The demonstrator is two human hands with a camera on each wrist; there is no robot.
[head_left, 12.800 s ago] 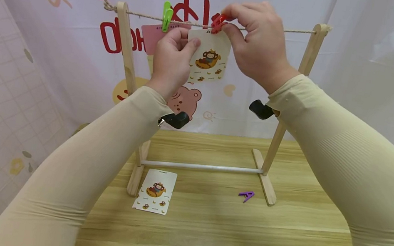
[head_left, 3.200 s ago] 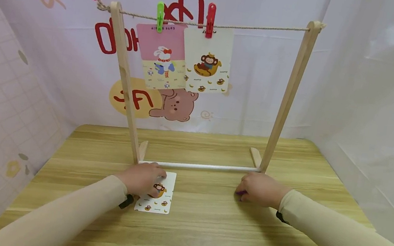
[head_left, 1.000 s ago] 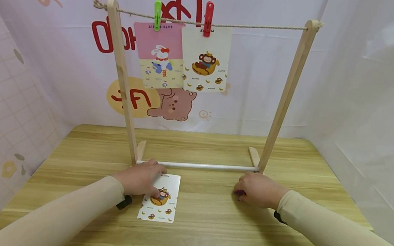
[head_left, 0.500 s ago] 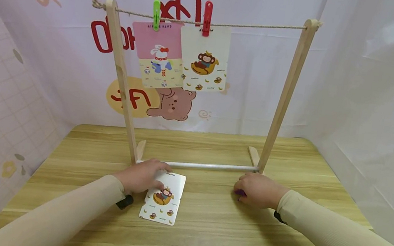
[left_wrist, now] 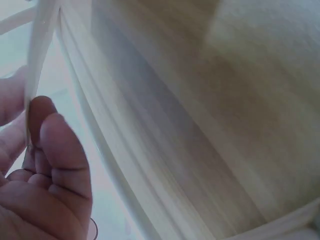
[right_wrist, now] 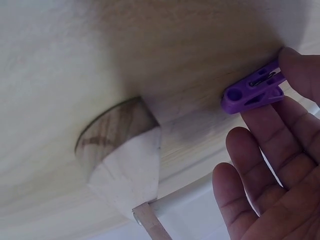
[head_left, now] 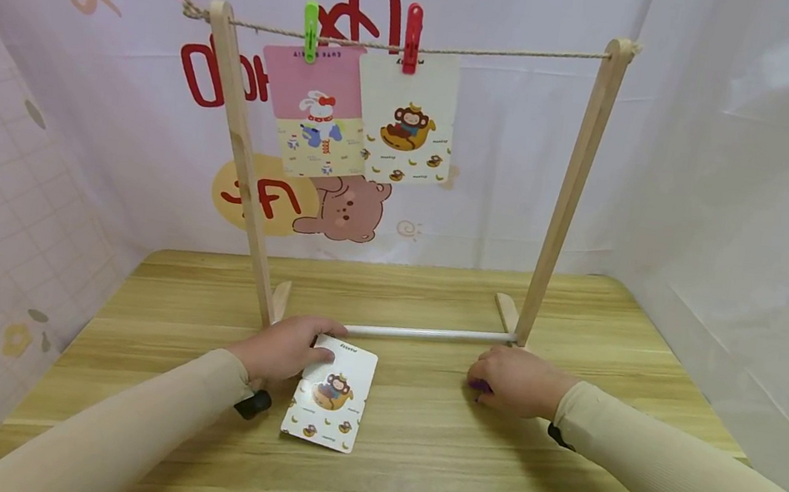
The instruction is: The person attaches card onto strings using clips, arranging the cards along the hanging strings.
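Note:
My left hand (head_left: 285,347) pinches a white monkey card (head_left: 335,397) by its upper left edge, thumb in front and fingers behind; the card tilts up over the table. In the left wrist view this card (left_wrist: 40,45) shows edge-on between thumb and fingers. By the foot of the right post, my right hand (head_left: 523,382) holds a purple clothespin (right_wrist: 252,90) by its handle ends between thumb and fingers. A green clothespin (head_left: 310,32) holds a pink and yellow rabbit card (head_left: 319,84) on the rope (head_left: 512,54). Beside it, a red clothespin (head_left: 412,38) holds another monkey card (head_left: 435,88).
A wooden frame's left post (head_left: 244,158) and right post (head_left: 571,195) carry the rope. A white bar (head_left: 431,334) joins them low down, just behind the hands. The wooden table (head_left: 424,469) reaches back to a printed curtain (head_left: 510,178).
Earliest, both hands were fixing the red clothespin and card on the rope. Since then the right hand has taken the purple clothespin; the left has slid its card rightward and lifted it into a tilt.

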